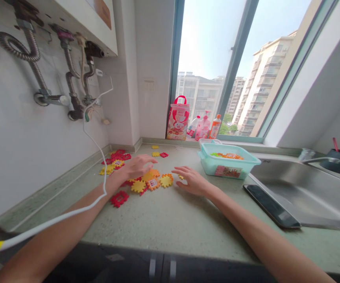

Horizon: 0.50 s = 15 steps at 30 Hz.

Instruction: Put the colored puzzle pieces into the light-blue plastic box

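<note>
Right hand (pixel 191 181), open and apparently empty, is poised beside a yellow-and-orange piece (pixel 167 181); the left hand (pixel 140 166), also open, spans a mixed pile (pixel 152 179). Work looks unfinished: pieces lie loose across the surface (pixel 187 228), others in a turquoise tub (pixel 207 164) beyond.

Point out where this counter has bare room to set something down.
Bare counter shows between the forearms, in front of the gear-shaped pieces, and behind the right hand, left of the teal tub. It is crowded around the left hand and beside the sink, where the phone lies.
</note>
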Tool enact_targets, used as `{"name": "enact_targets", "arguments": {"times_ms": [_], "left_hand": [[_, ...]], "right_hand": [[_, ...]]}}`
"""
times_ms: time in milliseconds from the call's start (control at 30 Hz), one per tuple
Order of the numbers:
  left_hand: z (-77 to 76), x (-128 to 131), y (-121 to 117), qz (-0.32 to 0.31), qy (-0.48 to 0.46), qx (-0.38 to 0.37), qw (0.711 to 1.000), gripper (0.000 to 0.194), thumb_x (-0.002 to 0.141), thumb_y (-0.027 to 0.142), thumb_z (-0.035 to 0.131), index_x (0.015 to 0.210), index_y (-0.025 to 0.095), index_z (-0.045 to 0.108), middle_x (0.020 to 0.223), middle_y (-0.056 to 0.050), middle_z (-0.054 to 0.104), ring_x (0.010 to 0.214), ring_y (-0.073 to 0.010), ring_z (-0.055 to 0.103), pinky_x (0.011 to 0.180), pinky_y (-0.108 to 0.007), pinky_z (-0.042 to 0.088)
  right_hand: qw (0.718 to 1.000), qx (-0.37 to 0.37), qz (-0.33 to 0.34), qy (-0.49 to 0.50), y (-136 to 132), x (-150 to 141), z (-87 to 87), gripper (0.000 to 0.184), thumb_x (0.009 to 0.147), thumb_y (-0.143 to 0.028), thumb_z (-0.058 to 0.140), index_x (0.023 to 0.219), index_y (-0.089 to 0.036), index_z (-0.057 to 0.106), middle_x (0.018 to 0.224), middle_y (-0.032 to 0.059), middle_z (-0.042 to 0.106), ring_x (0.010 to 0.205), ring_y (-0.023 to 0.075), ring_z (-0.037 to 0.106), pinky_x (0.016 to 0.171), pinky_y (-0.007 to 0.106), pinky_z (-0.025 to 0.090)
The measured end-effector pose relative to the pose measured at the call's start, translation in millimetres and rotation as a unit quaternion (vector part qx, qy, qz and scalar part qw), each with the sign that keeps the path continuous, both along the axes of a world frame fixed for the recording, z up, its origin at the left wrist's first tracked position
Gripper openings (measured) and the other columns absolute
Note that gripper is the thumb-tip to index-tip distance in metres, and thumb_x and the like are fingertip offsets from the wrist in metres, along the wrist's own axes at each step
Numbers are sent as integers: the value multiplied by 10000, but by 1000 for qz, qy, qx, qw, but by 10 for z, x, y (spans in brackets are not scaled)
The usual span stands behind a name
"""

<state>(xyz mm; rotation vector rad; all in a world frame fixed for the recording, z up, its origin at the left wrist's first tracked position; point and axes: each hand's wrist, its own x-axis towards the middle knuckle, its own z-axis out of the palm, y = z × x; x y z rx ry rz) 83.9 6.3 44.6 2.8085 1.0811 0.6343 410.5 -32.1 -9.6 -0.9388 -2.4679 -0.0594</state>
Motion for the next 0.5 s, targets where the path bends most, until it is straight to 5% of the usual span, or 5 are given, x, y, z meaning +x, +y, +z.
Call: {"name": "enact_targets", "arguments": {"times_ms": [167, 300, 500], "left_hand": [[75, -175, 9, 12, 63, -43, 997, 309, 886, 335, 628, 1131, 215, 774, 1172, -48, 776, 1081, -230, 711, 986, -309, 515], [105, -151, -53, 23, 77, -76, 994, 406, 792, 449, 771, 1142, 243, 771, 1162, -34, 774, 1058, -234, 714, 936, -284, 520], [29, -143, -8, 20, 37, -94, 995, 310, 798, 443, 752, 1022, 231, 783, 1042, -30, 786, 950, -208, 716, 844, -271, 529]], "right_hand": [[999, -27, 40, -2, -72, -155, -5, 293, 980, -311, 670, 1262, -240, 697, 1429, 135, 659, 1333, 278, 602, 1136, 474, 486], [997, -39, 57, 19, -103, -112, 43, 176, 919, -307, 749, 1079, -240, 718, 1375, 115, 696, 1313, 270, 616, 1130, 465, 486], [996, -59, 59, 28, -149, -157, 70, 142, 862, -316, 801, 923, -236, 701, 1174, 79, 771, 1209, 260, 673, 1068, 419, 516]]}}
